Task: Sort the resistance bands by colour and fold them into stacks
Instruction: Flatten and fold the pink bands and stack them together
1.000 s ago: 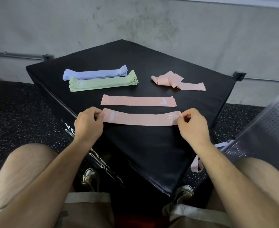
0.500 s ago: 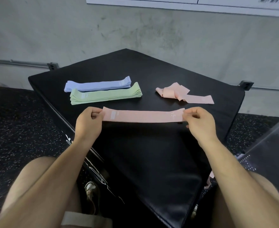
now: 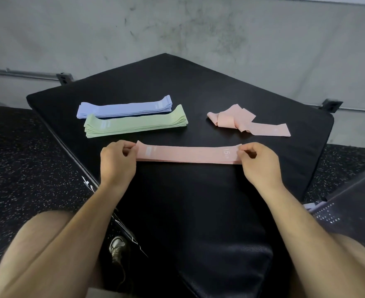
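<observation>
A: Black padded box [image 3: 198, 87], far left first: blue stack [image 3: 124, 106] at the back, green stack [image 3: 134, 123] just in front, edges touching or overlapping.

B: Hands?

A: left hand [image 3: 117, 163] pinches the left end of a pink band [image 3: 188, 153], thumb and fingers pressed on it. Band runs flat and straight across the box's middle, white "15" print near its right end. A second pink edge shows under it; layer count unclear.

B: Right side?

A: right hand [image 3: 260, 163] pinches the other end, same grip. Behind it, loose pink bands [image 3: 245, 122] lie crumpled, apart from the held one.
</observation>
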